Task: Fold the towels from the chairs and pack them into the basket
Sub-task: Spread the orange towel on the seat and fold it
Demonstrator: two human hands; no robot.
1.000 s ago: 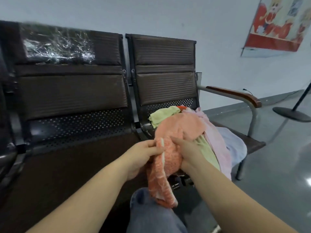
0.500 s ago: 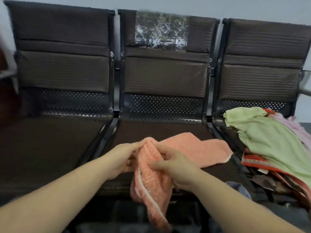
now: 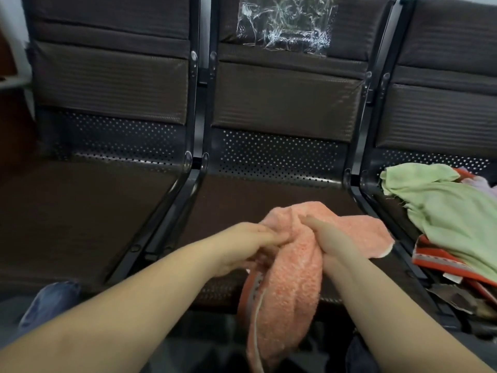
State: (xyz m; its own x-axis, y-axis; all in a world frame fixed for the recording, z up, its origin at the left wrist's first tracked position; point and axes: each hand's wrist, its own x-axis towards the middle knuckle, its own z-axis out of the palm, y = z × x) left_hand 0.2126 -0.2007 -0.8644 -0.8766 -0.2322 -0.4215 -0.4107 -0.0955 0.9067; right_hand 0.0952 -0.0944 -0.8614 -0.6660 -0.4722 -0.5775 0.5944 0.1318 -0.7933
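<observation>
While both hands work at the lower centre of the frame, the orange towel (image 3: 290, 267) is bunched between them; the left hand (image 3: 242, 247) pinches its edge with curled fingers, and the right hand (image 3: 326, 242) grasps its top fold, fingers wrapped into the cloth; part of the towel lies on the middle seat (image 3: 250, 200), the rest hangs over its front edge. Three dark chairs stand in a row across the frame; the left seat (image 3: 80, 211) is bare; a crinkled clear plastic sheet (image 3: 285, 25) covers the top of the middle backrest. At the right edge a pile sits on the third chair: one pale green towel (image 3: 441, 208) on top, one red striped towel (image 3: 441, 262) beneath it, a pink cloth (image 3: 484, 184) behind; how many more lie under cannot be told.
</observation>
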